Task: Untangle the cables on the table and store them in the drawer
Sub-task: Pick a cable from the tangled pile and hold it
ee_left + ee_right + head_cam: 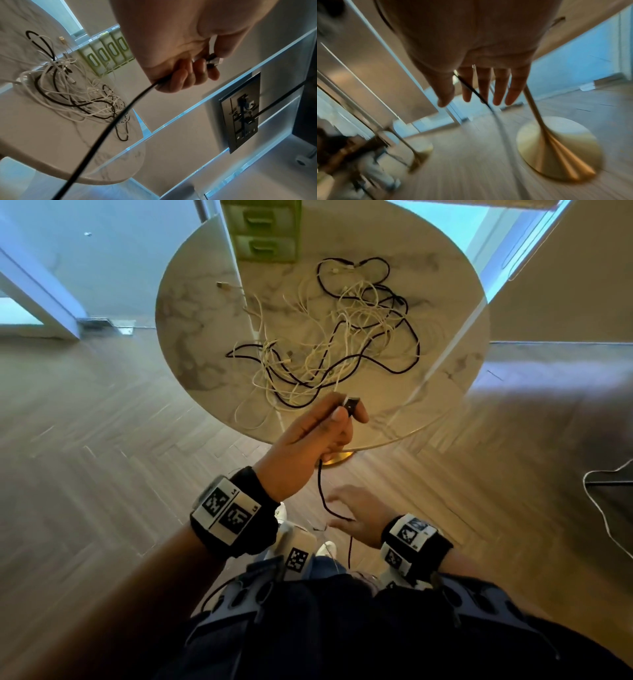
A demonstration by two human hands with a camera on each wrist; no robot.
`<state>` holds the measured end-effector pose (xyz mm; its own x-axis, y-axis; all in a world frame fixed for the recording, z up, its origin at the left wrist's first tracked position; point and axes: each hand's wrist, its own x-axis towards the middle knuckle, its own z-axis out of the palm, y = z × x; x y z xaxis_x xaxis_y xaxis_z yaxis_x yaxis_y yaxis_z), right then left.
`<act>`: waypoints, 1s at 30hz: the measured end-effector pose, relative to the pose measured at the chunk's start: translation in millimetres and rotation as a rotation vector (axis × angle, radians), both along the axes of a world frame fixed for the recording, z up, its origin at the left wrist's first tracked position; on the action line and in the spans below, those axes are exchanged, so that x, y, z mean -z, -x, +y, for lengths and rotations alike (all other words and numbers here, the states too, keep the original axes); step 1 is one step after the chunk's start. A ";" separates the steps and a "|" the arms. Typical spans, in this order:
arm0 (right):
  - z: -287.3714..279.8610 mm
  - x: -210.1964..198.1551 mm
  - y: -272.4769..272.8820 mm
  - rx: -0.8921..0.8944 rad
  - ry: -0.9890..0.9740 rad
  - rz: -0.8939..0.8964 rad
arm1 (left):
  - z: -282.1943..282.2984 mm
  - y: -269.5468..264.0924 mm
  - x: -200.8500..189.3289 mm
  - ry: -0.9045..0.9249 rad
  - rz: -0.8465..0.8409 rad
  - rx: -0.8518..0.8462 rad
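A tangle of white and black cables [329,337] [72,93] lies on the round marble table [191,337]. My left hand [329,426] [197,67] is raised over the table's near edge and pinches the plug end [351,404] of a black cable [322,494] [106,129], which hangs down from my fist. Lower, near my waist, my right hand [356,511] [479,92] has its fingers spread and straight, with the hanging black cable [476,93] running across them. A green drawer unit [265,231] [106,52] stands at the table's far edge, its drawers closed.
The table stands on a brass pedestal base [556,148] on a wooden floor. A loose white plug [223,285] lies at the table's left. A dark object with a white cord [609,494] sits on the floor at right. Walls and a glass panel surround the table.
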<state>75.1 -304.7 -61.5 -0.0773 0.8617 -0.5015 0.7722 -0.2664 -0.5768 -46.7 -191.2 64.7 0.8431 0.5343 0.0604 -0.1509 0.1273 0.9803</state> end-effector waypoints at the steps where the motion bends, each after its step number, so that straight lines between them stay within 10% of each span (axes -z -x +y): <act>1: 8.1 -19.3 0.3 0.038 -0.097 0.093 | 0.0 -1.1 4.2 0.003 0.033 -0.009; 8: 33.0 -73.2 8.5 0.246 -0.369 0.457 | 3.2 -13.4 14.1 0.128 0.049 -0.030; 24: 24.0 66.0 -11.1 0.028 0.275 -0.083 | 31.3 -5.0 -12.8 -0.025 -0.018 0.085; 30: 77.9 15.7 -30.6 0.217 0.114 -0.103 | 64.1 -0.1 -3.2 -0.045 0.165 0.043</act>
